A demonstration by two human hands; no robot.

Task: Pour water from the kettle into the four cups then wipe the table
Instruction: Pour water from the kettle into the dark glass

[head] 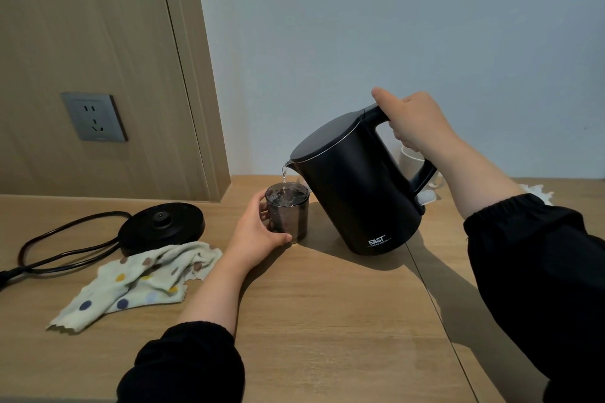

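Observation:
My right hand (415, 123) grips the handle of a black kettle (353, 190), which is tilted to the left above the wooden table (327, 321). A thin stream of water runs from its spout into a dark see-through cup (289, 214) standing on the table. My left hand (258, 231) wraps around that cup from the left side. A white cup (411, 162) shows partly behind the kettle's handle; other cups are hidden. A spotted cream cloth (140, 281) lies crumpled on the table at the left.
The kettle's black base (162, 226) sits left of the cup, its cord (59, 255) looping toward the left edge. A wall socket (93, 117) is on the wooden panel behind. Something white and crumpled (537, 191) lies at the far right.

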